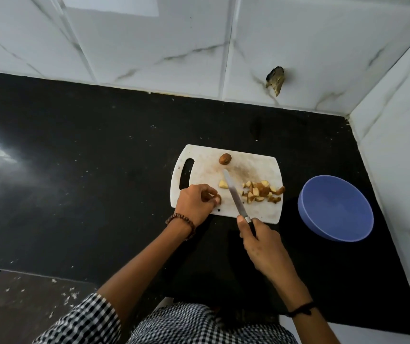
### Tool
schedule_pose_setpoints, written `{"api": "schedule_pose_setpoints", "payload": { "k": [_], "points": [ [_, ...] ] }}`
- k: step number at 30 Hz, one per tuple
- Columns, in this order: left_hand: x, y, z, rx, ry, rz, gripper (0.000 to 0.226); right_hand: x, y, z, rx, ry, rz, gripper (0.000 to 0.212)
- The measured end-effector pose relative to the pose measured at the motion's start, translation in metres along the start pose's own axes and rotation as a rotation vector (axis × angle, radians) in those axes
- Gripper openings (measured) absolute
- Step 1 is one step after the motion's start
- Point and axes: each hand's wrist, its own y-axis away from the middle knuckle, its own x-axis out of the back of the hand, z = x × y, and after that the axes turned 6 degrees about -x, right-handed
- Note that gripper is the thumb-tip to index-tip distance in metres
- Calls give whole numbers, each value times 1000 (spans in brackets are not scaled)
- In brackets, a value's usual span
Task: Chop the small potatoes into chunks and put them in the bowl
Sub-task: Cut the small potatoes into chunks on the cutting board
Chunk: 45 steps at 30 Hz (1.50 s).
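A white cutting board [206,167] lies on the black counter. One whole small brown potato [225,159] sits near the board's far edge. A heap of cut potato chunks [262,191] lies on the board's right side, and a single pale chunk [223,184] rests left of the knife blade. My right hand [261,242] grips a knife [236,197] whose blade slants across the board. At the board's near left edge my left hand [195,202] pinches a small potato piece [218,199] with its fingertips. To the right of the board stands the blue bowl [335,208], with nothing in it.
White marble-patterned tile walls rise behind the counter and on the right, forming a corner close to the bowl. A broken dark hole [276,79] marks the back wall. The black counter [87,170] stretches far to the left. Its front edge runs just below my arms.
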Motion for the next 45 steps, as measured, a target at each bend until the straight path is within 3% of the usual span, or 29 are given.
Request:
{"api": "schedule_pose_setpoints", "payload": {
  "k": [3,9,15,20,25,31,45],
  "points": [
    [1,-2,-1,7,6,36,17,-1,-3,-6,31,9,-19,41],
    [2,-3,8,168,307,178,12,-6,-11,-17,87,42,-27,45],
    [4,-11,11,208,157,152,9,-15,-16,-19,74,108,-67,48],
    [8,-13,11,238,172,126,5,-19,-16,-19,53,126,-82,47],
    [5,-17,13,265,165,126,5,-32,-15,-26,52,338,-33,42],
    [4,-18,14,259,151,138,6,-38,-19,-35,56,425,-10,35],
    [2,-13,19,228,125,194,6,-25,-28,-52,5,396,-119,33]
  ]
}}
